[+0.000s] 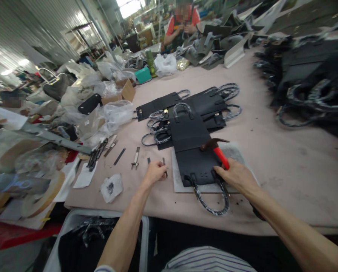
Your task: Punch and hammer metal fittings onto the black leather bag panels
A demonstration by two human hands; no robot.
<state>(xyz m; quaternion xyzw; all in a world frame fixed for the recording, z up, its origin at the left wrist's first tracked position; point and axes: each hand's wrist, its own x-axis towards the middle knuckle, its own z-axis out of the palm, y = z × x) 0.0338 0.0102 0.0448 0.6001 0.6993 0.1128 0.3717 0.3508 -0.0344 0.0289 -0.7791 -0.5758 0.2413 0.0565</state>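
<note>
A hammer with a red handle (221, 158) is gripped in my right hand (238, 175), its dark curved claw head over a flat black leather bag panel (190, 132). The fingertips of that hand rest near the panel's edge. The panel lies on a pale slab (178, 177), and its wrapped loop handle (211, 209) hangs toward me. Left of the slab, my left hand (155, 173) is closed, its fingertips pinching a slim dark rod-like tool (165, 166) at the table surface. Another short dark piece (148, 160) lies just behind that hand.
More black bag panels (157, 105) with wrapped handles lie behind. Slim tools (135, 158) and a small white bag (112, 188) are at left. Black bags pile up at right (313, 79). A bin (146, 241) stands below the table edge. A person (182, 26) sits across.
</note>
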